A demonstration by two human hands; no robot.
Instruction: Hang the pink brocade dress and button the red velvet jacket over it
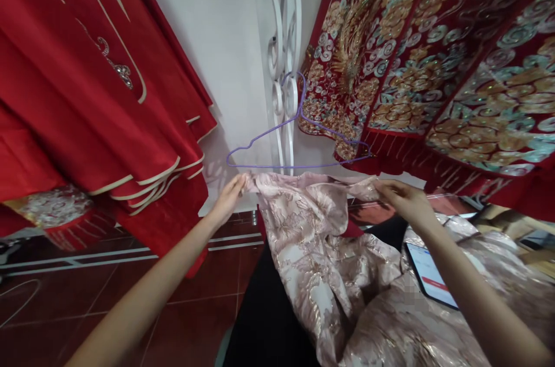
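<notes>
A pale pink garment (312,251) with a shiny raised pattern is stretched between my two hands; its kind I cannot make out. My left hand (229,198) pinches the left end of its upper edge. At the right end of that edge, my right hand (403,199) grips the cloth with fingers closed. Just above the edge hangs a purple hanger (269,134), bare, with its hook at the white scrolled metal stand. The lower folds of the garment spill over my lap toward the right.
A lit phone (429,274) lies on the pink cloth beneath my right forearm. Red garments with cream trim (130,112) hang at the left. Embroidered red garments (416,66) hang at the right. A white scrolled stand (286,20) rises in the middle, above dark red floor tiles (191,321).
</notes>
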